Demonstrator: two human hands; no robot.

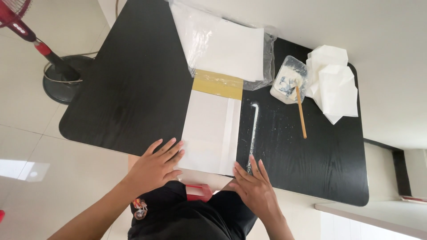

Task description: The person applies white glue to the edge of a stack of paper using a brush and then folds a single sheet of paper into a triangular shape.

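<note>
A folded white paper sheet (210,130) lies on the black table (133,89) in front of me, reaching past the near edge. A yellow-brown strip (218,84) covers its far end. My left hand (156,165) rests flat with fingers spread, its fingertips on the sheet's near left corner. My right hand (254,186) lies flat with fingers apart at the sheet's near right corner. Neither hand grips anything.
A clear plastic bag of white sheets (224,44) lies beyond the paper. A small tub of white paste (289,80) with a wooden stick (301,113) stands to the right, beside folded white papers (333,82). A white smear (254,129) streaks the table. A red fan stand (62,75) is at left.
</note>
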